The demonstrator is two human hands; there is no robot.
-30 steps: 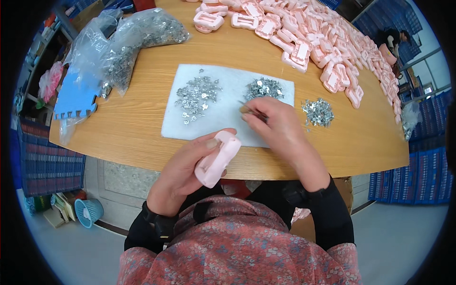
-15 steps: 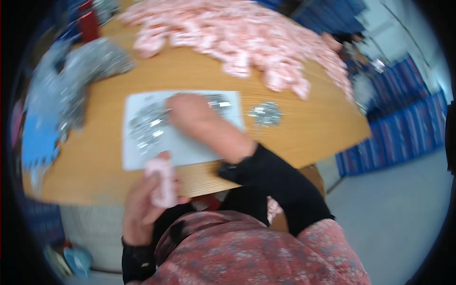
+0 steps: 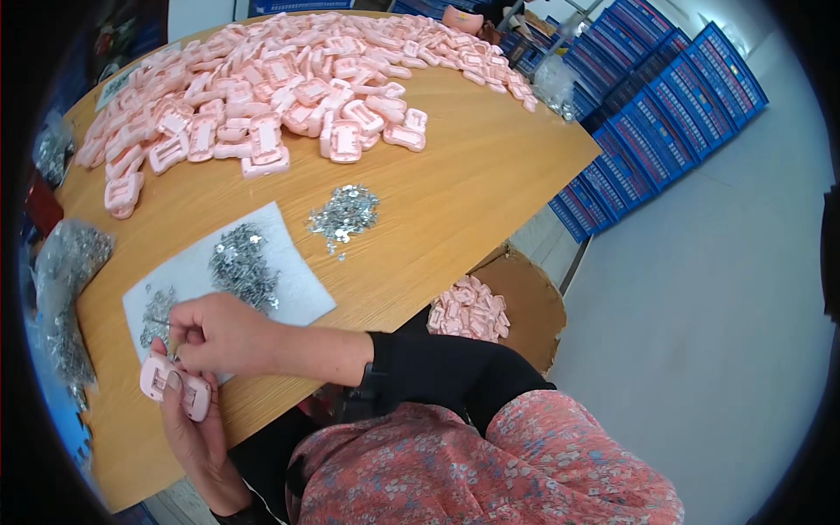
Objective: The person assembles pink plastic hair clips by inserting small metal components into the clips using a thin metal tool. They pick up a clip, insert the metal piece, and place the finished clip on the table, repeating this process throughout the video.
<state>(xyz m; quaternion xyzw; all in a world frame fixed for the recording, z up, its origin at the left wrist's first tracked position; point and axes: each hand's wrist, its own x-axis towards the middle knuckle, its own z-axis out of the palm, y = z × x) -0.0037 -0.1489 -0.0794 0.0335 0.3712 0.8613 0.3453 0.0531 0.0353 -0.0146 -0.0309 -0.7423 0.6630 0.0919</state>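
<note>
Near the left front edge of the table, my left hand grips a pale pink plastic casing with slots showing on its upper face. Close above it is my right hand, its fingers pinched together. A thin dark piece pokes out from those fingers; its kind is too small to tell. Under and beyond the right hand lies a white sheet, bearing a large heap of small silvery metal parts and a smaller metal heap. Another pile of shiny metal parts sits on the bare wood right of the sheet.
A broad mound of pink casings covers the far side of the wooden table. Clear bags of metal parts line the left edge. Below the right edge stands a cardboard container with pink casings inside. Blue stacked crates stand at the back right.
My right hand has come from the metal parts on the sheet to just above the casing in my left hand. The view has turned, so the table sits differently and the cardboard container shows more.
</note>
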